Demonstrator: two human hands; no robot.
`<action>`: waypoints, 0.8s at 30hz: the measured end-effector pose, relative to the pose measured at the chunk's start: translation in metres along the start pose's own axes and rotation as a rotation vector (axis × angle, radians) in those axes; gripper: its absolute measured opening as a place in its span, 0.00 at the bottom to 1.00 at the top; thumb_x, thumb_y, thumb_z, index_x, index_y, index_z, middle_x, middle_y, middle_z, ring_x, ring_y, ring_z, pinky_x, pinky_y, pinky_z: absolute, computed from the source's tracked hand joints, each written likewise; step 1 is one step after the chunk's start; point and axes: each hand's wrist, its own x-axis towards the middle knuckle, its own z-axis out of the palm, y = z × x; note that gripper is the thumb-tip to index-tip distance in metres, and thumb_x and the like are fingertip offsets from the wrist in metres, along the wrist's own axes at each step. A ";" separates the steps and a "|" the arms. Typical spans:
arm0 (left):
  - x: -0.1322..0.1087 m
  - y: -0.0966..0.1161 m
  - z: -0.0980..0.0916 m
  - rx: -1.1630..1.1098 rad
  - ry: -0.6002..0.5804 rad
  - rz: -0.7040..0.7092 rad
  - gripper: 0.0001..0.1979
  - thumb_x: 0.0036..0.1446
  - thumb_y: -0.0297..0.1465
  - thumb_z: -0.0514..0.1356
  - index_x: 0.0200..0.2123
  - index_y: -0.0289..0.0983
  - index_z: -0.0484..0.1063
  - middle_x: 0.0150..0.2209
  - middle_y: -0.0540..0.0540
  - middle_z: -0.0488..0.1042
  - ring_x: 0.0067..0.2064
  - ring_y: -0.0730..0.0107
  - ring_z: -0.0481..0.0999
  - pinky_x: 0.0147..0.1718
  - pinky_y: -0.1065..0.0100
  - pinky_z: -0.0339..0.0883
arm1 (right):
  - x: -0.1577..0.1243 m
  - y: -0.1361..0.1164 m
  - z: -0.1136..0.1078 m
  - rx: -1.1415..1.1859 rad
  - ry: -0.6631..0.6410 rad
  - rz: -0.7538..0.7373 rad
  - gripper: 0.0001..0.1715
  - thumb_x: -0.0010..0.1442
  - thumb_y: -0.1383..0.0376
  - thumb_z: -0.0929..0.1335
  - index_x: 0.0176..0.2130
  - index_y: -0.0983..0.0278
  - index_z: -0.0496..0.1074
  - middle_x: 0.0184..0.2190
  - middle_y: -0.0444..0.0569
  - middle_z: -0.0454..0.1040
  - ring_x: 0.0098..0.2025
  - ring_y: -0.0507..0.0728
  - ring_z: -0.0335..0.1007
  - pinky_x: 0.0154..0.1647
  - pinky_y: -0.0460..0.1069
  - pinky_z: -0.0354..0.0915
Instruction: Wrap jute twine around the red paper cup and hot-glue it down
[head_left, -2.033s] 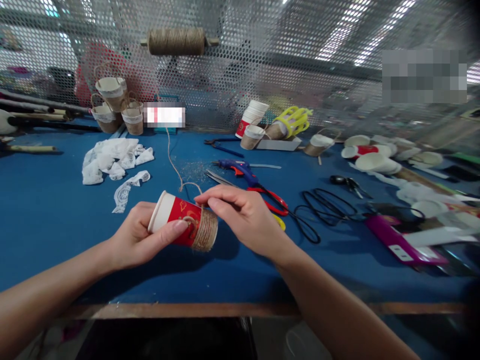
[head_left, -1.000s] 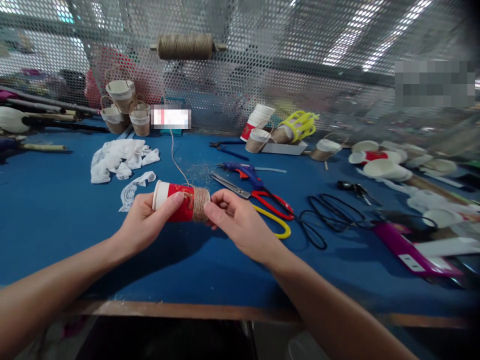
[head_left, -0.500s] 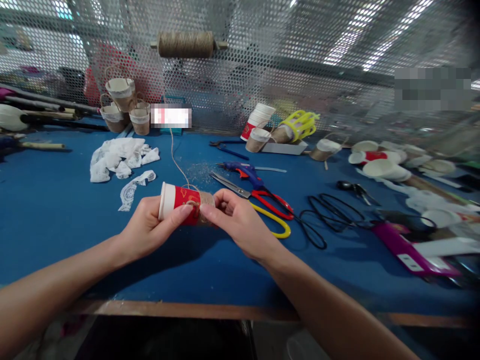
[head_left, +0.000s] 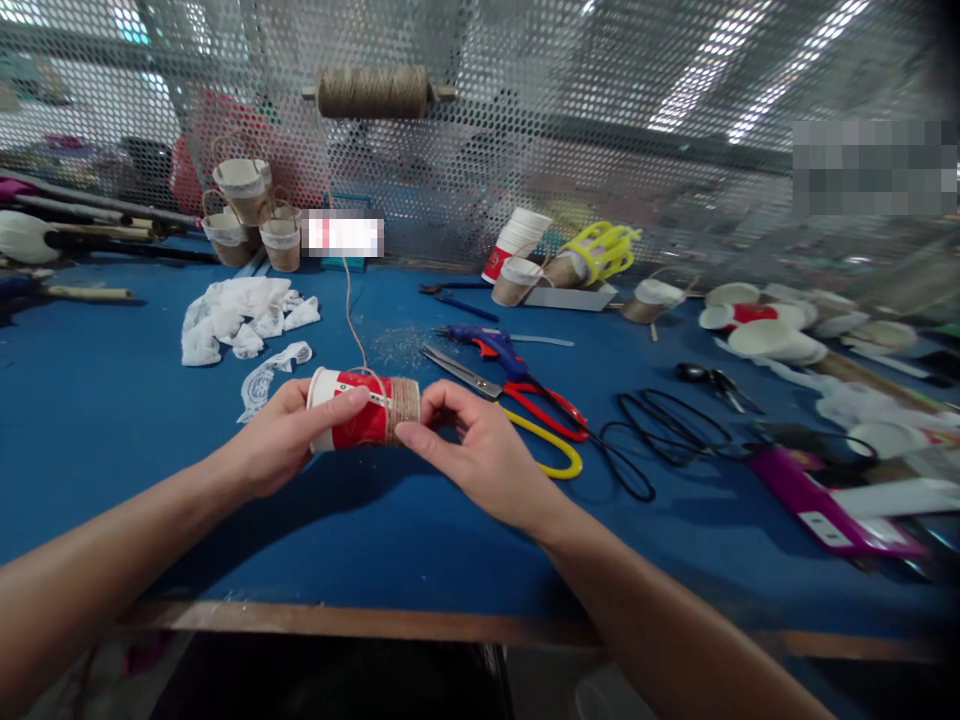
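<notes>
A red and white paper cup lies sideways between my hands above the blue table, its rim to the left. Brown twine is wound in rows round its base end. My left hand grips the rim end, thumb across the red side. At the base end my right hand is closed, its thumb on the wound twine and its fingers partly hidden behind. A loose strand runs from the cup up toward the twine spool on the perforated screen.
Scissors with red and yellow handles and a blue glue gun lie just beyond my right hand. White lace is heaped at the left. Finished twine-covered cups stand at the back; a purple tool lies right.
The cup has turned about its length and shifted slightly left, showing a white printed mark. Both hands have moved with it; the twine strand now crosses its red side.
</notes>
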 end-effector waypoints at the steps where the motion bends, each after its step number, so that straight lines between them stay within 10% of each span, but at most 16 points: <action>1: 0.000 -0.001 0.000 -0.002 0.002 0.004 0.13 0.45 0.37 0.65 0.29 0.33 0.76 0.25 0.47 0.76 0.26 0.75 0.71 0.28 0.76 0.66 | 0.000 0.001 0.000 -0.013 0.011 0.005 0.12 0.53 0.61 0.67 0.25 0.63 0.61 0.22 0.39 0.61 0.25 0.48 0.56 0.27 0.45 0.57; 6: -0.003 -0.001 0.001 0.161 -0.071 0.063 0.08 0.49 0.33 0.62 0.28 0.33 0.76 0.26 0.49 0.76 0.27 0.76 0.70 0.31 0.76 0.65 | 0.003 0.005 -0.004 -0.106 0.213 -0.078 0.08 0.57 0.60 0.64 0.34 0.63 0.65 0.33 0.46 0.69 0.35 0.52 0.65 0.37 0.49 0.63; 13: -0.006 0.000 0.005 0.495 -0.280 0.087 0.08 0.51 0.31 0.58 0.28 0.34 0.75 0.20 0.53 0.70 0.22 0.78 0.63 0.22 0.77 0.58 | 0.000 0.003 0.000 -0.247 -0.029 -0.266 0.16 0.63 0.64 0.57 0.42 0.62 0.71 0.45 0.50 0.69 0.49 0.54 0.63 0.52 0.53 0.60; 24: -0.002 -0.004 0.008 0.368 -0.036 -0.026 0.16 0.48 0.37 0.60 0.15 0.33 0.66 0.14 0.56 0.60 0.18 0.81 0.54 0.18 0.77 0.49 | 0.000 0.000 0.000 -0.136 -0.038 -0.174 0.18 0.63 0.61 0.56 0.43 0.61 0.71 0.47 0.49 0.69 0.50 0.54 0.63 0.54 0.53 0.58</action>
